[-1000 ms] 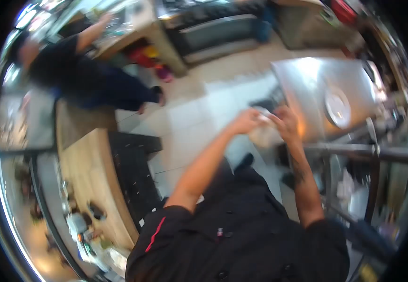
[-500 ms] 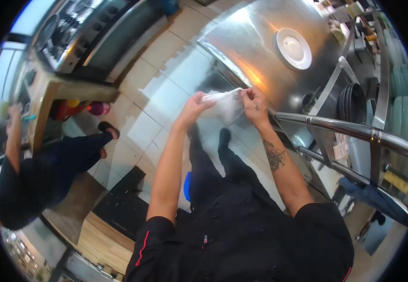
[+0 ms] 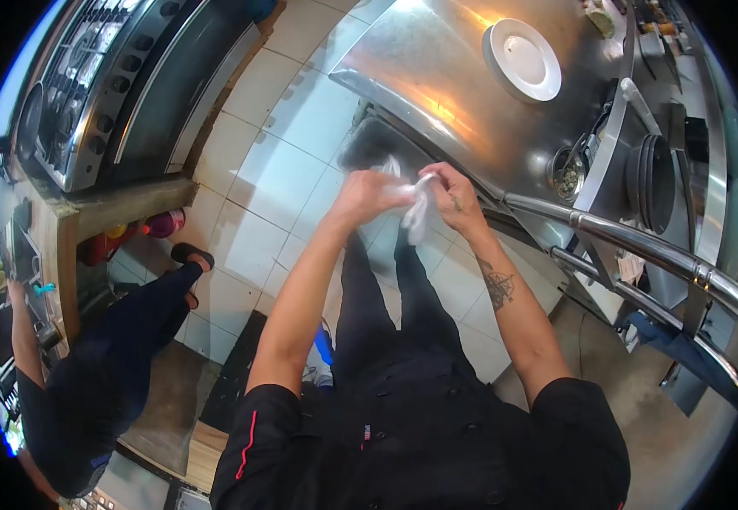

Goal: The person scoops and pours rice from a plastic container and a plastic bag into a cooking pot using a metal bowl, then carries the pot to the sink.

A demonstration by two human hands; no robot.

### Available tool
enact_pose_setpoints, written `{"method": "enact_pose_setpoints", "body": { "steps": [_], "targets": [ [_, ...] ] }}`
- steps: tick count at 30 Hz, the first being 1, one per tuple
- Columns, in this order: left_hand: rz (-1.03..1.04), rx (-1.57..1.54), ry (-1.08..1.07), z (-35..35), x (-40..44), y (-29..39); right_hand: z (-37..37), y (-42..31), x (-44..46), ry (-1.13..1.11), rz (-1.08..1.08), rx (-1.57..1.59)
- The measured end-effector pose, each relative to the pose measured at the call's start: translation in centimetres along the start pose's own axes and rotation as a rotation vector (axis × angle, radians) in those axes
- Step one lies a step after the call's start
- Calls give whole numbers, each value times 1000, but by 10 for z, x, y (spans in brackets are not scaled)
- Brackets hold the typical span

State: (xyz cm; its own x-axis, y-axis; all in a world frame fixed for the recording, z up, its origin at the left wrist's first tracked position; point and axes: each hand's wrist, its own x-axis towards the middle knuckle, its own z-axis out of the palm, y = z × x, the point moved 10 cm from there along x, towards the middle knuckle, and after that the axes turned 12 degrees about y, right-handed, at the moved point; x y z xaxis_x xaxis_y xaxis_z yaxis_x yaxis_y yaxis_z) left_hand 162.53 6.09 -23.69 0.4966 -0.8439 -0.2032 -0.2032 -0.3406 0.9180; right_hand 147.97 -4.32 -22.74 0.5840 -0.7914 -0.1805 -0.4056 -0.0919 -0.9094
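Note:
A thin, whitish, see-through plastic piece point(image 3: 417, 218) hangs bunched and twisted between my hands, above the floor. My left hand point(image 3: 370, 197) is closed round one side of it. The fingertips of my right hand point(image 3: 452, 197) pinch its other side. Both hands are in front of my body, just left of the steel table's edge. What exactly the plastic is, a bag or a glove, I cannot tell.
A steel table point(image 3: 420, 51) bears a white plate point(image 3: 525, 61) at the upper right. Beside it are a metal rail point(image 3: 632, 246), a small metal pot point(image 3: 569, 174) and dark pans point(image 3: 659, 183). A stove point(image 3: 88, 102) stands upper left. Another person point(image 3: 88, 382) works at the left.
The view has swung towards the steel table. The plastic, spread between my hands half a second ago, is now bunched and twisted, and my hands are closer together.

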Motion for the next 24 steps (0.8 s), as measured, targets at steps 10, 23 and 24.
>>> {"method": "enact_pose_setpoints", "body": {
  "steps": [10,23,24],
  "targets": [
    [-438,-810,201,39,-2,-110,-28,44,-22,93,203,391],
    [-206,127,124,-1,8,-47,11,31,-26,47,153,81],
    [-209,132,119,2,8,-61,5,25,-27,138,113,69]
  ]
}}
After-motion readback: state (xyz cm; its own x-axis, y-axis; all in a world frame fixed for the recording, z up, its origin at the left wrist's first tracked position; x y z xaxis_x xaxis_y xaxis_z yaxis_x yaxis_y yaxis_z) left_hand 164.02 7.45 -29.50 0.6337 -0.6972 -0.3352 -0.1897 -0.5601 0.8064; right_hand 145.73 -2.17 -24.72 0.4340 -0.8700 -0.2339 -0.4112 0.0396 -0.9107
